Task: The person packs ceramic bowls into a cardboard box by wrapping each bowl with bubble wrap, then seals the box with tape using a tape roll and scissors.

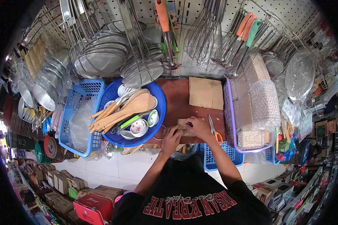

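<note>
My left hand point(171, 138) is at the front edge of the brown table, its fingers bent over a small piece of cardboard point(186, 133). From the right, my right hand point(197, 126) meets it, fingers pinched together at the upper part of the same piece. Whatever else lies between the fingertips is too small to make out. Scissors with orange handles point(218, 138) lie just right of my right hand, blades pointing away. A larger flat cardboard sheet point(205, 92) rests farther back on the table point(175, 98).
To the left stand a round blue basket point(159, 122) with wooden spatulas point(133, 105) and small bowls, and a light blue basket point(64, 129) with bubble wrap. A purple basket point(229, 108) holds bubble-wrapped boxes point(264, 107) at right. Strainers point(101, 60) and whisks point(206, 41) hang above.
</note>
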Tool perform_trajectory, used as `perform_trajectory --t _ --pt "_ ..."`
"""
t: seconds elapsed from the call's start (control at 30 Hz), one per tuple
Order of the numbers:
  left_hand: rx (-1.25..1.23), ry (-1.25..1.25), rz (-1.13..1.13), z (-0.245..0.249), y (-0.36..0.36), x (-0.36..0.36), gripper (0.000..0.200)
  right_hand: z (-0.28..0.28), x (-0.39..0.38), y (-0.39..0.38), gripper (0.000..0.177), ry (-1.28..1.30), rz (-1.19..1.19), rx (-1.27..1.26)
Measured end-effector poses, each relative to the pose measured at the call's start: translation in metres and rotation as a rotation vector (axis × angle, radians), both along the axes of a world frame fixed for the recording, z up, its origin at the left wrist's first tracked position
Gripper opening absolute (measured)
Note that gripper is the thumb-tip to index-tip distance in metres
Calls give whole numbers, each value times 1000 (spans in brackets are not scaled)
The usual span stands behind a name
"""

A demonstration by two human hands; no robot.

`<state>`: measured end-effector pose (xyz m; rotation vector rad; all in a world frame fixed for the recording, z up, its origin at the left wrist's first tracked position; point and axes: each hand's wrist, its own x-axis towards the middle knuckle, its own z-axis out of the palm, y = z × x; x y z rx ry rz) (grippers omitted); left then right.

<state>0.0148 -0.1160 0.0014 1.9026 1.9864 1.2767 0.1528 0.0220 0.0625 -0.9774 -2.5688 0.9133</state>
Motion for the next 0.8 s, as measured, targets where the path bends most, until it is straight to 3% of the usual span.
perform_trajectory --t 0.23,0.33,0.43,0.6,0.8 --pt "-22 -23 5 2 0 2 18 -18 0 -7 22 212 -119 -43" --pt "-41 -17 3 3 -1 4 18 0 -2 -4 34 157 -341 -235" --pt "-50 -84 -9 0 -1 5 18 -17 -2 2 44 202 -258 -131" --pt "-70 -297 9 9 -1 9 19 -24 -3 1 41 256 -211 11" --pt "-93 -214 -46 8 1 5 22 -29 -1 4 38 273 -243 -45"
